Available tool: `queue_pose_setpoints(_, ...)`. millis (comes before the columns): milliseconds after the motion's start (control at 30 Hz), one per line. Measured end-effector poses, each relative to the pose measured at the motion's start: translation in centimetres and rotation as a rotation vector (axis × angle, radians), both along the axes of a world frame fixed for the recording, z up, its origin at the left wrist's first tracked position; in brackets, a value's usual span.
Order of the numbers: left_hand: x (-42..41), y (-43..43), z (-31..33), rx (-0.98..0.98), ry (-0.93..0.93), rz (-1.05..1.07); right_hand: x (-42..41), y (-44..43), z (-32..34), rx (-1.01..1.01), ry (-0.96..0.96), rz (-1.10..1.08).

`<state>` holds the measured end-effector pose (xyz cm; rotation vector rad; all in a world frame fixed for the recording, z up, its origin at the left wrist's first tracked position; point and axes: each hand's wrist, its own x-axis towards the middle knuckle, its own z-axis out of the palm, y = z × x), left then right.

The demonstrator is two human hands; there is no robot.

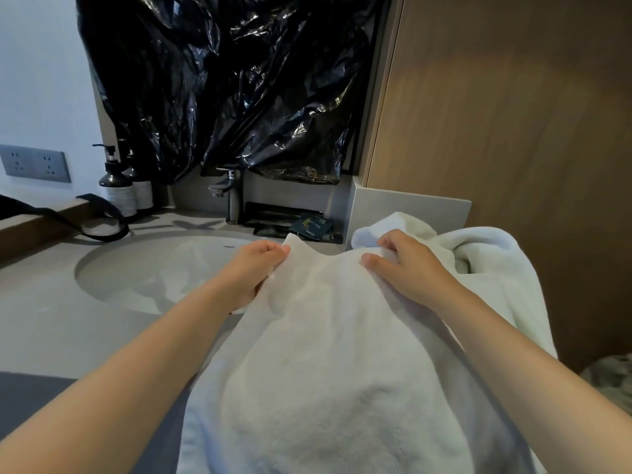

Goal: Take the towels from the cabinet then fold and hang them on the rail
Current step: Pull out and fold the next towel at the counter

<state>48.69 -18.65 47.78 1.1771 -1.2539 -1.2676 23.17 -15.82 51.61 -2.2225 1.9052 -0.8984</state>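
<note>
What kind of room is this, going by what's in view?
Most likely a bathroom, perhaps a hotel's: a round sink set in a counter, a faucet behind it, pump bottles alongside, and a white towel.

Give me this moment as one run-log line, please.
stage: folding | left hand: pinches towel corner | right hand: grips towel edge

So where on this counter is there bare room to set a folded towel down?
Bare grey counter lies left of and in front of the sink basin. Crowded: pump bottles and a black strap at the back left, a black tray beside the faucet, white towels over the right side.
</note>
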Motion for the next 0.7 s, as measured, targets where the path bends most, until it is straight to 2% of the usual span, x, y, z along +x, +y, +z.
queue_pose_setpoints(133, 0.1, 1.4, 2.2, -0.150, -0.001, 0.001, -0.1, 0.0, 0.6, 0.025, -0.002, -0.018)
queue_pose_setpoints(300, 0.3, 3.2, 4.2, -0.338, -0.103, 0.047, -0.7, 1.3, 1.4, -0.002, -0.061, -0.005)
queue_pose_setpoints(467, 0.4, 4.7, 6.1, -0.456, -0.027, 0.038, -2.0, 3.0, 2.8, -0.048, -0.111, 0.060)
queue_pose_setpoints(633, 0.6, 6.5, 8.1, -0.610, -0.264, -0.031, -2.9, 4.7, 3.9, -0.105, -0.194, 0.109)
queue_pose_setpoints(700, 0.8, 7.0, 8.7, -0.611, -0.261, -0.058, -3.2, 5.3, 4.2, -0.117, -0.212, 0.128)
